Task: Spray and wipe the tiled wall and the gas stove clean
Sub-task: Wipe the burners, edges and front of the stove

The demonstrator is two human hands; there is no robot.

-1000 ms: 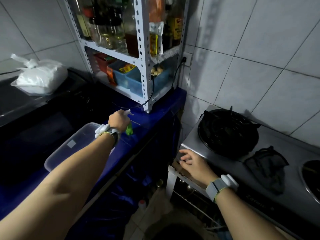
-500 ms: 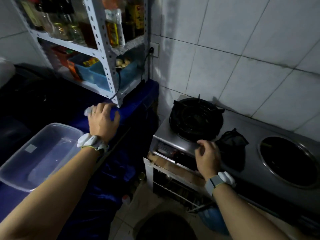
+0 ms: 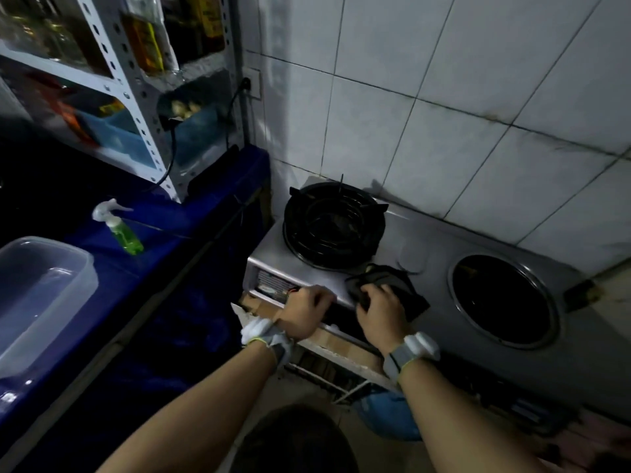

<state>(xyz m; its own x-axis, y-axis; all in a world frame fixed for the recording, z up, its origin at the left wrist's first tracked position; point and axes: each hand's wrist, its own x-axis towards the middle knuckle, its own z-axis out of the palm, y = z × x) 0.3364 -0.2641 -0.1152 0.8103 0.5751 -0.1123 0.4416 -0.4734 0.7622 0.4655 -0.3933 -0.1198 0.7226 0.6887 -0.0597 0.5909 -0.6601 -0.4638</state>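
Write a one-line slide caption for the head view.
Right hand grips a dark cloth on the gas stove, left hand at its front edge; spray bottle stands on the counter.

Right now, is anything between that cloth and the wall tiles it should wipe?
Nothing visible does. The right hand grips the cloth on the stove, and bare steel runs from it straight back to the wall. The burner sits off to the cloth's left, not in that path.

The grey metal gas stove looks smooth and a bit shiny. The white tiled wall is glossy, with dirty streaks. The dark cloth looks soft and matt. The clear plastic box and green plastic spray bottle look smooth.
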